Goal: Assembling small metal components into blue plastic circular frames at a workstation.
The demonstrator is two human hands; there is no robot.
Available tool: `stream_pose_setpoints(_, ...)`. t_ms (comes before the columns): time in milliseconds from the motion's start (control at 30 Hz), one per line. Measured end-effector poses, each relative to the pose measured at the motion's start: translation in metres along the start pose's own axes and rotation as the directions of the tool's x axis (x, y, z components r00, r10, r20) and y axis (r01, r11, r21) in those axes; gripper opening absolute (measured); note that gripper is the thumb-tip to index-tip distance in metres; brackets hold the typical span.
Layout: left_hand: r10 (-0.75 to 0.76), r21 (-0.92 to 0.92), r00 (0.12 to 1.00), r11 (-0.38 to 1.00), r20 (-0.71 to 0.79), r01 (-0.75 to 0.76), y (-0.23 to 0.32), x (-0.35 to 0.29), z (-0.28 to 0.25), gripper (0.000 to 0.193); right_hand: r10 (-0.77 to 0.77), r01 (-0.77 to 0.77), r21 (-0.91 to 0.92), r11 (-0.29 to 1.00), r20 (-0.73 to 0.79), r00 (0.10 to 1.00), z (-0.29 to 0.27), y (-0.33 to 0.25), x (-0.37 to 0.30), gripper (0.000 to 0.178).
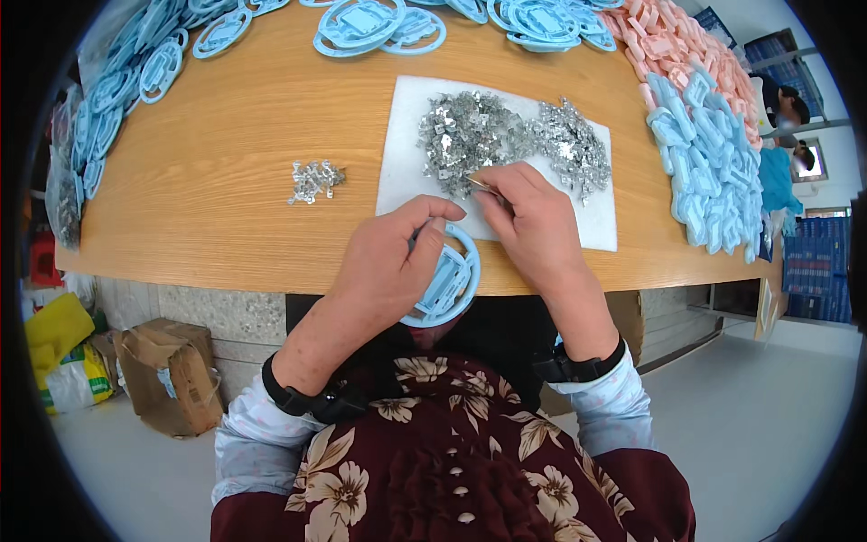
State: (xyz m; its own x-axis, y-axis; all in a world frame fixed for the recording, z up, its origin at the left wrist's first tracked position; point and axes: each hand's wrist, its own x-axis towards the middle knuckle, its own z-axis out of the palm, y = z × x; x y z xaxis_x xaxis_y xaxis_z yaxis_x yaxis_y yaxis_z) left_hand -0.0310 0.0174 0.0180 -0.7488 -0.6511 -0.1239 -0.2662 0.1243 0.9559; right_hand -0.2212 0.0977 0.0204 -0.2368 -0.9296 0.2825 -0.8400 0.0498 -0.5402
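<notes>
My left hand point(390, 257) is closed on the upper left rim of a round, light blue plastic frame point(448, 282). The frame hangs at the table's front edge, and its slotted middle part shows below my fingers. Over the white foam sheet point(402, 135), my right hand point(533, 212) pinches a pair of slim metal tweezers point(483, 185). Their tips reach the near edge of a heap of small silvery metal clips point(465, 135). Whether a clip sits between the tips is too small to make out. A second heap of clips point(573, 149) lies to the right.
A small cluster of metal clips point(316, 181) lies left of the foam sheet. More round blue frames point(361, 23) line the table's far and left sides. Long blue plastic parts point(709, 163) and pink ones point(673, 41) are piled at right. A cardboard box point(172, 375) stands on the floor.
</notes>
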Motion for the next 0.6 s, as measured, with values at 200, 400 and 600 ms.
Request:
stream_pose_setpoints(200, -0.007, -0.120, 1.000, 0.993, -0.020, 0.005, -0.006, 0.003, 0.001, 0.025, 0.029, -0.025, -0.074, 0.997, 0.051, 0.998, -0.004, 0.002, 0.006, 0.012)
stream_pose_setpoints(400, -0.036, -0.113, 0.999, 0.993, -0.007, 0.035, -0.001, 0.002, -0.002, 0.024, 0.033, -0.033, 0.027, 0.999, -0.010, 0.999, -0.007, 0.010, 0.003, 0.018)
stream_pose_setpoints(600, -0.030, -0.116, 1.000, 0.993, -0.006, 0.029, -0.002, 0.002, -0.001, 0.023, -0.113, 0.116, -0.073, 0.991, 0.042, 0.993, -0.003, 0.005, 0.004, 0.016)
